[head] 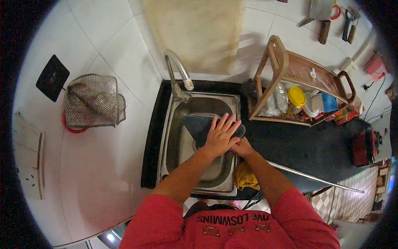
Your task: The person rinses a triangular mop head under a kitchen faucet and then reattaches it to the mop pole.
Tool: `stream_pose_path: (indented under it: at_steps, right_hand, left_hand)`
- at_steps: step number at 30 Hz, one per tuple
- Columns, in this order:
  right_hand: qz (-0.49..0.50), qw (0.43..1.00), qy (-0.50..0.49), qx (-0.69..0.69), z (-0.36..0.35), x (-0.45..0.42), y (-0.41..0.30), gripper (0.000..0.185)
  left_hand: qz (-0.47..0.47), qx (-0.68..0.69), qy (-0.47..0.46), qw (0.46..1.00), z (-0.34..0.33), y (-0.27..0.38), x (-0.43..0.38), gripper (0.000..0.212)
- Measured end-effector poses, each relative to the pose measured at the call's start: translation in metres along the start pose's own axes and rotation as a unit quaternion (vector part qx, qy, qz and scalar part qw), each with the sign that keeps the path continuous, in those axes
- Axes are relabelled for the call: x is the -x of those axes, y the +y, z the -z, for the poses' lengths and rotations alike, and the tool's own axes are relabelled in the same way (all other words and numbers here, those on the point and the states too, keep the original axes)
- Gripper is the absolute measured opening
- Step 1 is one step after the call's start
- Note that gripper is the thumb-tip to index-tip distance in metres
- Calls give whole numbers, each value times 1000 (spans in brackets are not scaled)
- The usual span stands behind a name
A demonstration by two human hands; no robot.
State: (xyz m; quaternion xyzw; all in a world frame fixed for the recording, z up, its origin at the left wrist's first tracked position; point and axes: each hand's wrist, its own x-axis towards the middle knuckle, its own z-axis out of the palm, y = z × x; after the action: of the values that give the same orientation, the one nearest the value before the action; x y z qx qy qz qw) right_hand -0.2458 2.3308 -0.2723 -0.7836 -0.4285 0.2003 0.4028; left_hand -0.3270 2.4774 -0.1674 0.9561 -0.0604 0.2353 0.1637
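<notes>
Over the stainless steel sink (186,162), my left hand (220,135) lies with its fingers spread on or just above a dark flat object (197,124), whose exact kind I cannot tell. My right hand (242,147) is closed at the near right end of that object, by a rounded dark part, partly hidden behind my left hand. A long metal rod or handle (314,177) runs from beside my right hand out over the counter; whether the hand grips it is unclear. The curved metal faucet (178,65) stands at the back left of the sink. A yellow cloth (246,177) hangs near my right forearm.
A brown plastic rack (281,67) with a yellow-lidded jar (297,96) and packets stands on the black countertop (298,143). A red appliance (363,147) is at the far right. Mesh bags (91,101) hang on the left tiled wall; a cleaver (321,11) hangs upper right.
</notes>
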Motion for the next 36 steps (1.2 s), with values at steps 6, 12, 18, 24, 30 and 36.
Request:
stream_pose_path:
  at_steps: [6,12,18,24,30,36]
  right_hand:
    - [69,996,5,-55,2,-5,-20,33]
    - [88,994,32,-47,8,-5,-18,33]
    - [4,997,-57,-47,12,0,-11,42]
    - [-57,996,-69,11,10,3,-11,43]
    - [30,997,65,-31,1,0,-8,42]
    - [-20,1000,2,3,5,3,-11,38]
  left_hand:
    - [-8,2,-23,1000,0,-20,15,60]
    - [57,-70,17,996,15,-56,23,59]
    - [308,-3,114,945,9,-113,44,37]
    - [484,67,105,866,-5,-112,23,48]
    - [502,1,59,863,-10,-121,17,53]
    - [509,9,40,860,-12,-120,14,55]
